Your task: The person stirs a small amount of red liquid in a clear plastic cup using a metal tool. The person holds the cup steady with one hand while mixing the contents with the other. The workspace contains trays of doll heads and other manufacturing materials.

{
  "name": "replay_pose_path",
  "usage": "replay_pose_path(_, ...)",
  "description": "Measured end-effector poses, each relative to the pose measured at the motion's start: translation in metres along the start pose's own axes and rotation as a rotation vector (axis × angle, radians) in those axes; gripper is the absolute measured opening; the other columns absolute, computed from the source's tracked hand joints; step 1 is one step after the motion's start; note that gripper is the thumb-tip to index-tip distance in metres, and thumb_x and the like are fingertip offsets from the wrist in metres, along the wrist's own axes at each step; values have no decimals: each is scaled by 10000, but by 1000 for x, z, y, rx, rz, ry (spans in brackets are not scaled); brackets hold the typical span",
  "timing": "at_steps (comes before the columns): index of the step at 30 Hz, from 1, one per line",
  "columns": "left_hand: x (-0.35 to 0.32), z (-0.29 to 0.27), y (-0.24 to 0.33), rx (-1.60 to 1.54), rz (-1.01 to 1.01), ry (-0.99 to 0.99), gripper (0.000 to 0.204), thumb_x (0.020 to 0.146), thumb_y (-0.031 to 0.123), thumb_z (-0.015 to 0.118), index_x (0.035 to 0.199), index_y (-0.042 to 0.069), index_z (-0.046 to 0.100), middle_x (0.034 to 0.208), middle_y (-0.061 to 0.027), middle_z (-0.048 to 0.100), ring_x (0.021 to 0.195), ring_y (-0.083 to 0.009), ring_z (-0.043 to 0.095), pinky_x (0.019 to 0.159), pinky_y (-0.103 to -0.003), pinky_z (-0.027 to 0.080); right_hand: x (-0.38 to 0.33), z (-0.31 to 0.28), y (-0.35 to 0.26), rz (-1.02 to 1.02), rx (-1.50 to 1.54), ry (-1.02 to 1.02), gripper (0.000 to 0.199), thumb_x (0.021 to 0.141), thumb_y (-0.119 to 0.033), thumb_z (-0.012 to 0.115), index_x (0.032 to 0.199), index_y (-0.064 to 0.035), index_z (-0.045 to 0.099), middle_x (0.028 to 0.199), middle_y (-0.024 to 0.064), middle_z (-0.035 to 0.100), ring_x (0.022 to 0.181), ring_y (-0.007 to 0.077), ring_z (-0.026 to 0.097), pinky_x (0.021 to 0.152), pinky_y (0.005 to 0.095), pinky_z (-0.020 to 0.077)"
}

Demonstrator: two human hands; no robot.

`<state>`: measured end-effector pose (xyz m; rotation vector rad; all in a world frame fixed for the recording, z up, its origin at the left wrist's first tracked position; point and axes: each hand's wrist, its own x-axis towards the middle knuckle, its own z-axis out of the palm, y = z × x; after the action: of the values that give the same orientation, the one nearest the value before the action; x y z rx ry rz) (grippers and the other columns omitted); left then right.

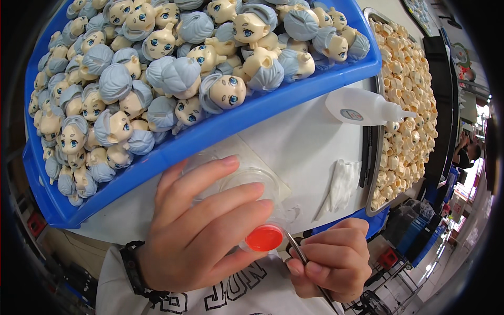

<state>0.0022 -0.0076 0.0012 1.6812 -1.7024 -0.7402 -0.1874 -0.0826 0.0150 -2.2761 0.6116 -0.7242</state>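
My left hand (pixel 205 231) holds a small round cup (pixel 264 239) of bright red-orange paste or liquid between the thumb and fingers. In my right hand (pixel 333 261) is a slim metal tool (pixel 298 248), pinched in closed fingers. Its tip is by the cup's right rim; I cannot tell whether it touches. Behind the left fingers stands a clear round container (pixel 257 178), partly hidden, on a pale square sheet (pixel 281 186). Beyond that, a large blue tray (pixel 226 131) holds many doll heads (pixel 223 92) with pale blue hair and painted eyes.
A white squeeze bottle (pixel 362 106) with a narrow nozzle lies at the right, its nozzle over a metal tray (pixel 374 194) of small beige parts (pixel 404 105). A crumpled white cloth or glove (pixel 340 184) lies on the white table (pixel 310 136). Blue bins (pixel 415 231) stand lower right.
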Motion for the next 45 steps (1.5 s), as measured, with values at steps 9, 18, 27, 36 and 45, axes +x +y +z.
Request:
replay_pose_path(9, 2, 1, 0, -54, 18, 31, 519, 622, 318, 788, 1012, 85, 537, 1047, -102, 619, 1083, -353, 486, 981, -559, 238, -3, -4, 3, -71, 24, 4, 342, 546, -15, 722, 776, -96, 483, 686, 4, 592, 577, 145, 530, 551, 261, 307)
replay_pose_path(18, 3, 1, -2, -72, 48, 41, 521, 598, 304, 809, 975, 111, 506, 1052, -107, 617, 1084, -362, 484, 977, -566, 242, -2, 0, -1, -37, -29, -1, 341, 585, -58, 762, 773, -100, 480, 689, 5, 597, 578, 150, 538, 538, 273, 322)
replay_pose_path(27, 3, 3, -3, -82, 48, 43, 533, 591, 301, 812, 982, 114, 503, 1055, -103, 613, 1084, -359, 483, 975, -563, 249, -6, 1, 0, -85, -62, 29, 337, 610, -67, 760, 797, -108, 482, 692, 2, 602, 575, 148, 540, 526, 271, 322)
replay_pose_path(36, 4, 0, -2, -69, 58, 25, 514, 621, 323, 796, 989, 113, 504, 1053, -106, 612, 1079, -360, 484, 968, -558, 261, -4, 4, -1, -114, -113, 65, 296, 642, -39, 737, 770, -105, 478, 671, 0, 603, 568, 143, 545, 497, 257, 318)
replay_pose_path(45, 3, 2, -2, -45, 66, 38, 537, 626, 350, 789, 1005, 108, 494, 1050, -119, 607, 1071, -365, 487, 960, -544, 278, -1, 7, -5, -29, -72, 61, 262, 612, 32, 666, 721, -78, 455, 643, 31, 603, 542, 158, 550, 487, 265, 330)
